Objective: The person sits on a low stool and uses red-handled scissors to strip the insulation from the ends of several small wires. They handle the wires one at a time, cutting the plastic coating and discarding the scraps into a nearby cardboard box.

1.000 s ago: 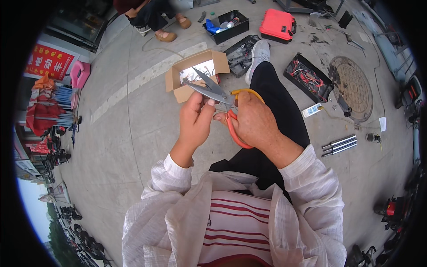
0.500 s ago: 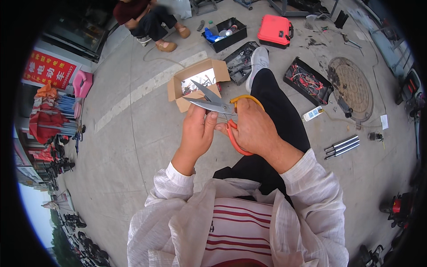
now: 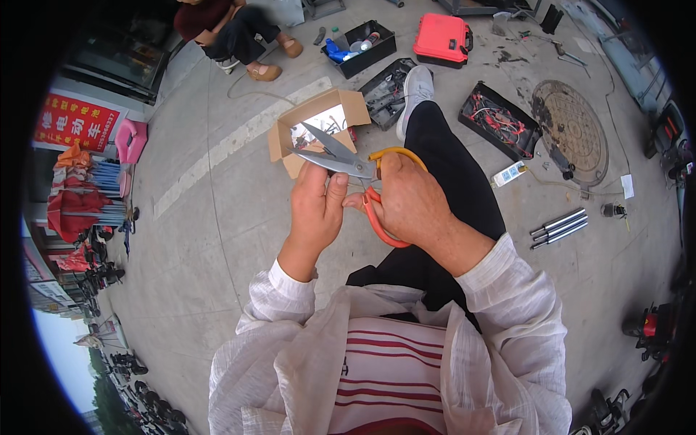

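Note:
My right hand (image 3: 415, 201) is closed round the handles of a pair of scissors (image 3: 346, 165) with yellow and orange grips. Their blades stand apart and point up and to the left. Right under the lower blade is my left hand (image 3: 317, 206), fingers curled and thumb up against them. A small dark bit shows by its fingertips, but I cannot make out what it is. Beyond the blades sits an open cardboard box (image 3: 355, 107) on the floor, with small parts on a white surface inside.
A black tray of red wires (image 3: 500, 119) lies to the right, near a manhole cover (image 3: 580, 130). Farther off are a red case (image 3: 442, 40), a black bin (image 3: 370, 64) and a seated person (image 3: 243, 32). Metal tubes (image 3: 558, 228) lie at right.
The scissors and both hands have shifted slightly to the left in the picture, along with the surroundings. The grip of both hands looks the same, and the blades remain apart.

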Tool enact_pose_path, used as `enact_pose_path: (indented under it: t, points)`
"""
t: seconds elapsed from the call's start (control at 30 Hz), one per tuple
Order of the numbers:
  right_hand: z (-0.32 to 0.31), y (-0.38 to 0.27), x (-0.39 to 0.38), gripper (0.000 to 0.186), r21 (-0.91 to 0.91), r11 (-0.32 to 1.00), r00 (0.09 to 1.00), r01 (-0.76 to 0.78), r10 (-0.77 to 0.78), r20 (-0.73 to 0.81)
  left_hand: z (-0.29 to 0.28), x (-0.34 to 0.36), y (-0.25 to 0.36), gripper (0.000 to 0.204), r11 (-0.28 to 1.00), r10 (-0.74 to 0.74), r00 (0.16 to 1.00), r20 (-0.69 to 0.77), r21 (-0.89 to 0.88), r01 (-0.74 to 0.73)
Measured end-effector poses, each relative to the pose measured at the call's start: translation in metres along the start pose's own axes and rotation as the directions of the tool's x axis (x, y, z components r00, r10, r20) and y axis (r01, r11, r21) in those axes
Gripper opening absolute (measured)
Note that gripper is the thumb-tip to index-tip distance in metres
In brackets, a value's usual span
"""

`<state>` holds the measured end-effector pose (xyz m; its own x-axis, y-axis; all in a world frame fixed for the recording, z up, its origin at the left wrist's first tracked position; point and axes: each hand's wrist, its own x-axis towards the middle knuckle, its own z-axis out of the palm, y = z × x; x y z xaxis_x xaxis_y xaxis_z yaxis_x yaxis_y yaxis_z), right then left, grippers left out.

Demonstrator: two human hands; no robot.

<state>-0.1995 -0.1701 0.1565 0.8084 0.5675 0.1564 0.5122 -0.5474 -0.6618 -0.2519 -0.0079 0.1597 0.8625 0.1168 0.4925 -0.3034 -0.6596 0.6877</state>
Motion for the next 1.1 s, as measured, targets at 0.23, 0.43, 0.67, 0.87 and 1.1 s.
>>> enact_pose_path:
  t: [0.23,0.43,0.67,0.87,1.1]
  points:
    - [-0.001,0.0,0.001,0.069,-0.065,0.997,0.998,0.05,-0.052,-0.025,-0.001,-0.003,-0.001,0.024,0.997,-0.051,0.998,0.04,-0.062,0.054]
    - [-0.001,0.0,0.0,0.067,-0.058,0.998,1.0,0.029,-0.029,-0.003,-0.003,-0.002,0.0,0.023,0.994,-0.05,0.996,0.07,-0.098,0.056]
    - [0.0,0.001,0.0,0.068,-0.094,0.994,0.998,0.06,-0.062,-0.024,-0.001,-0.003,-0.004,0.019,0.997,-0.048,0.999,0.026,-0.066,0.05]
    - [0.0,0.001,0.0,0.068,-0.088,0.994,0.998,0.064,-0.065,-0.006,-0.003,-0.004,-0.007,0.023,0.997,-0.062,0.997,0.054,-0.047,0.064]
    - [0.003,0.003,-0.001,0.072,-0.041,0.999,0.999,0.031,-0.029,0.044,-0.002,-0.002,-0.007,0.021,0.995,-0.05,0.999,-0.005,-0.082,0.05]
